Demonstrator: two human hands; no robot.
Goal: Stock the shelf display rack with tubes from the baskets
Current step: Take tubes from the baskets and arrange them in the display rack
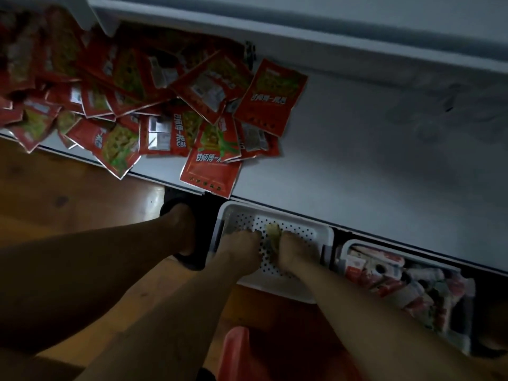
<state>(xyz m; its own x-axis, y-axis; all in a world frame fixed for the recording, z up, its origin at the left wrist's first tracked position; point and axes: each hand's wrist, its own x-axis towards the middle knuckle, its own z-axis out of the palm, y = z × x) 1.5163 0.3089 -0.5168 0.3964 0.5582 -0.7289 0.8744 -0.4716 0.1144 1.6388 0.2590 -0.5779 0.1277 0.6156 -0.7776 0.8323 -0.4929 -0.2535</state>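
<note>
Fingers: on the left hand (238,248) the fingers (251,234) are curling downward, and on the right hand (293,251) the fingers (288,235) are curling the same way. Both sets are closing from either side on a yellow-green item (272,233).
Grip detail: the picture is blurring here, so I cannot tell how deep the item is sitting in each hand.
Red packets (137,86): many are lying in a loose heap on the left part of the shelf, overlapping each other, and some are hanging over its front edge.
Shelf (357,149): it is running across the view as a grey surface, and its right part is lying bare.
Wooden floor (82,188): it is showing below the shelf edge.
Foot (178,224): it is standing in a black slipper (192,258), just left of the white basket.
White basket (302,233): it is sitting on the floor against the shelf front, and both hands are reaching inside it.
Red object (236,353): it is showing at the bottom edge, between the two forearms.
Second basket (341,257): it is standing just right of the white basket.
Tubes (384,273): red and white ones are lying piled inside the second basket, away from both hands.
</note>
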